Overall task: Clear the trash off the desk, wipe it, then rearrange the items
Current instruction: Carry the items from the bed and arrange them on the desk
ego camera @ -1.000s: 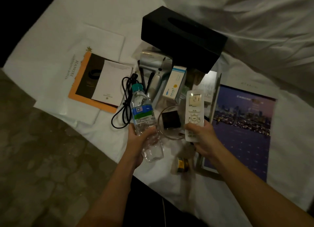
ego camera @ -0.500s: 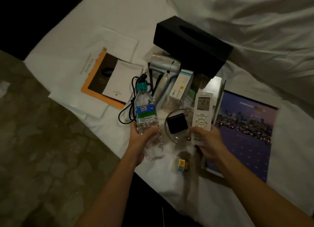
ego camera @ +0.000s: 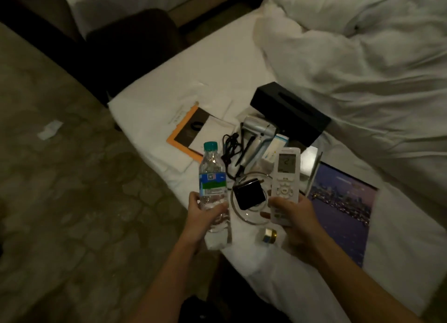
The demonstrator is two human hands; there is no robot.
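Observation:
My left hand (ego camera: 202,216) grips a clear plastic water bottle (ego camera: 212,179) with a teal cap, held upright above the bed's edge. My right hand (ego camera: 294,216) holds a white air-conditioner remote (ego camera: 285,177), screen facing up. Between the two hands a glass dish (ego camera: 251,216) lies on the white sheet with a black charger block (ego camera: 248,194) in it. A small gold-rimmed jar (ego camera: 269,235) sits just below the dish.
On the white bed sheet (ego camera: 154,104) lie a black tissue box (ego camera: 290,112), a silver hair dryer (ego camera: 255,133) with black cord, a small white-blue box (ego camera: 274,148), an orange-edged booklet (ego camera: 193,131) and a night-city picture board (ego camera: 343,209). A rumpled duvet (ego camera: 362,56) fills the right. Paper scrap (ego camera: 50,129) lies on the floor.
The view has tilted up and pulled back, showing more of the bed, floor and a dark chair. Both hands lifted the bottle and the remote slightly; their grips are unchanged.

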